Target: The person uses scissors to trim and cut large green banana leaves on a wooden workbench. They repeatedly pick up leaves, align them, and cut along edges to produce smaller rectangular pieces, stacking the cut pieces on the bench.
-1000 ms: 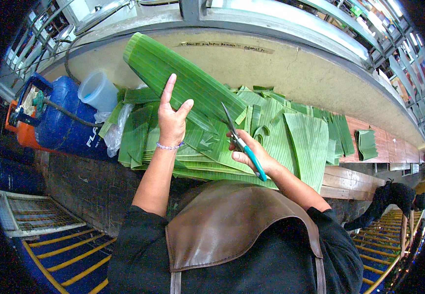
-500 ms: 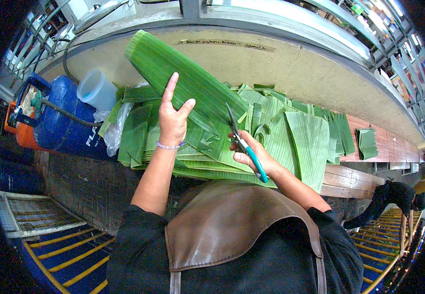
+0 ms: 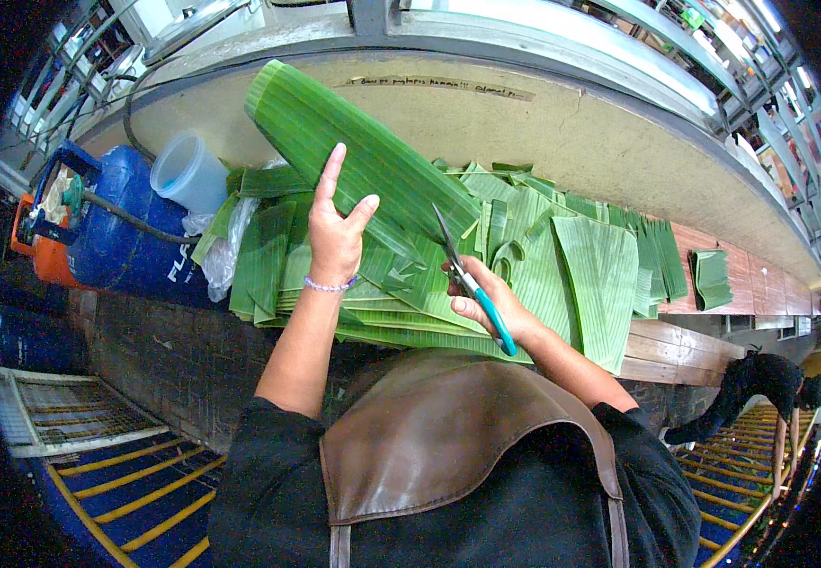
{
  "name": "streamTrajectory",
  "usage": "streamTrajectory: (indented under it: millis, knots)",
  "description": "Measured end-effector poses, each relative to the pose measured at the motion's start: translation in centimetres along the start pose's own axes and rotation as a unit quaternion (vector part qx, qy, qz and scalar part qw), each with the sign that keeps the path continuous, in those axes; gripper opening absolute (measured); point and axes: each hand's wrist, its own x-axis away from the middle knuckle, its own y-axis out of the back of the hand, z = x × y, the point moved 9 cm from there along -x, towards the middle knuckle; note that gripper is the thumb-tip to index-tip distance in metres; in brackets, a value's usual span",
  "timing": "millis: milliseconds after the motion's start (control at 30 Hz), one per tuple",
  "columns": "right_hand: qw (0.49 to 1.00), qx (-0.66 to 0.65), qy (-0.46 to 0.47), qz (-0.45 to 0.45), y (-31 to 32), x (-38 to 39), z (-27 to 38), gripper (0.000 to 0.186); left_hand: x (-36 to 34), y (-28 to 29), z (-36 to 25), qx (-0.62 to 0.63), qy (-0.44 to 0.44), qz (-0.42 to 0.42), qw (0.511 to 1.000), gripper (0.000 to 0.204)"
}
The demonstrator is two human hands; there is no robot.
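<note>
A long green piece of banana leaf [image 3: 373, 156] slants across in front of me, raised above a layer of other leaves [image 3: 387, 312]. My left hand [image 3: 335, 241] grips its lower edge, index finger and thumb showing on the near side; the other fingers are hidden. My right hand [image 3: 515, 305] is closed around teal-handled scissors [image 3: 488, 308]. Their blades point up and left at the leaf's right end; whether they touch it I cannot tell. A broad pale leaf piece [image 3: 595, 275] lies right of my right hand.
At the left stand a blue gas cylinder [image 3: 131, 222] with a hose, a clear plastic tub [image 3: 188, 173] and a plastic bag [image 3: 229, 251]. A low wall [image 3: 609, 133] runs behind the leaves. A folded leaf bundle [image 3: 711, 278] lies farther right; a person [image 3: 761, 393] bends over beyond.
Almost nothing differs. The whole view has shifted very slightly; both hands keep their hold on the leaf and the scissors.
</note>
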Motion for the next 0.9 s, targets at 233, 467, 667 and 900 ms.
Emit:
streamTrajectory:
  millis: [233, 467, 667, 900]
  knots:
    - [0.999, 0.018, -0.016, -0.038, 0.3, 0.7, 0.1, 0.066, 0.2, -0.3, -0.3, 0.026, 0.001, 0.01, 1.0, 0.075]
    - [0.996, 0.023, 0.006, -0.084, 0.1, 1.1, 0.0, 0.052, 0.3, -0.4, -0.3, 0.053, 0.016, -0.001, 0.998, 0.076]
    - [0.995, 0.027, -0.022, -0.089, 0.0, 1.3, -0.3, 0.051, 0.5, -0.4, -0.8, 0.036, -0.008, 0.009, 0.999, 0.077]
    - [0.995, 0.087, -0.045, 0.035, 0.2, 2.6, -1.9, 0.068, -0.1, 0.8, 1.4, 0.164, 0.077, -0.006, 0.983, 0.077]
